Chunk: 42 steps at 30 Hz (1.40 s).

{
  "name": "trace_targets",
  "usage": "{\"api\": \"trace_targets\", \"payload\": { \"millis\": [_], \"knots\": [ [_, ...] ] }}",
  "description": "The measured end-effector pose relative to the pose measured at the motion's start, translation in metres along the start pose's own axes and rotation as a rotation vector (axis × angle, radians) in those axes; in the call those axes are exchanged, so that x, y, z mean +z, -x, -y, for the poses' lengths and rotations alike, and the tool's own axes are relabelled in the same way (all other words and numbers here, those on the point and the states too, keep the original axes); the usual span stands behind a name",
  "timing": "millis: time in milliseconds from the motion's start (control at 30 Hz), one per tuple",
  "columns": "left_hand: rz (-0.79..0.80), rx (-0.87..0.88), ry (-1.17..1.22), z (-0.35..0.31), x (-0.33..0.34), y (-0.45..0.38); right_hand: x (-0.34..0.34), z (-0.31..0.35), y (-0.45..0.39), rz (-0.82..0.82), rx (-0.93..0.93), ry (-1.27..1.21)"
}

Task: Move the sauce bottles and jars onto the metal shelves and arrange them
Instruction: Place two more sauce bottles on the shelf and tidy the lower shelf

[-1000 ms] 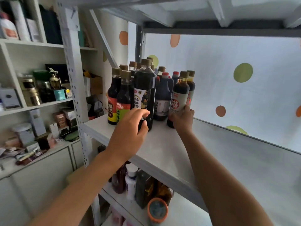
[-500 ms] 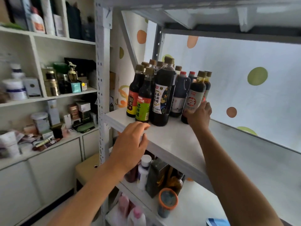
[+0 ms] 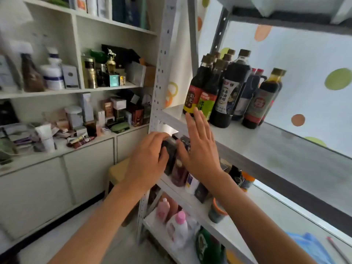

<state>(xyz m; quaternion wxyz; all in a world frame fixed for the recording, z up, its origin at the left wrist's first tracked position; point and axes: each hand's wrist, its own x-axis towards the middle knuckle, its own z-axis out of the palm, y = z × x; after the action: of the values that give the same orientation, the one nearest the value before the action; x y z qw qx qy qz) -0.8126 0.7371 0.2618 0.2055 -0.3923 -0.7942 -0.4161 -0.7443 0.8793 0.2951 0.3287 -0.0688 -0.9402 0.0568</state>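
Metal shelves, left hand on bottle

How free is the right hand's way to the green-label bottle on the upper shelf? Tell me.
Probably free, yes. The right hand is open, fingers straight, just below and in front of the green-label bottle, which stands at the front of the group near the shelf edge. Nothing lies between.

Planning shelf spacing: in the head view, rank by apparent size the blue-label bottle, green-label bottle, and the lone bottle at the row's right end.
1. blue-label bottle, plainly largest.
2. green-label bottle and right-end bottle: they look alike, and differing nearness makes ranking unsure.
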Motion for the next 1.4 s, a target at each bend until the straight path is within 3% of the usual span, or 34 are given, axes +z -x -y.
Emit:
{"api": "trace_targets", "payload": {
  "millis": [133, 300, 500, 1100, 1400],
  "knots": [
    [-0.021, -0.12, -0.036, 0.052, -0.011, 0.045, 0.059, 0.046, 0.039, 0.152, -0.141, 0.001],
    [0.017, -0.382, -0.028, 0.138, -0.006, 0.123, 0.138, 0.076, 0.076, 0.414, -0.082, -0.063],
    [0.123, -0.597, -0.037, 0.189, 0.016, 0.192, 0.211, 0.099, 0.116, 0.639, -0.078, -0.157],
    [0.367, -1.232, -0.241, 0.284, 0.142, 0.283, 0.433, 0.074, 0.173, 1.206, 0.005, -0.403],
    [0.445, -1.466, -0.2, 0.366, 0.218, 0.379, 0.547, 0.063, 0.264, 1.349, 0.167, -0.405]
  ]
}}
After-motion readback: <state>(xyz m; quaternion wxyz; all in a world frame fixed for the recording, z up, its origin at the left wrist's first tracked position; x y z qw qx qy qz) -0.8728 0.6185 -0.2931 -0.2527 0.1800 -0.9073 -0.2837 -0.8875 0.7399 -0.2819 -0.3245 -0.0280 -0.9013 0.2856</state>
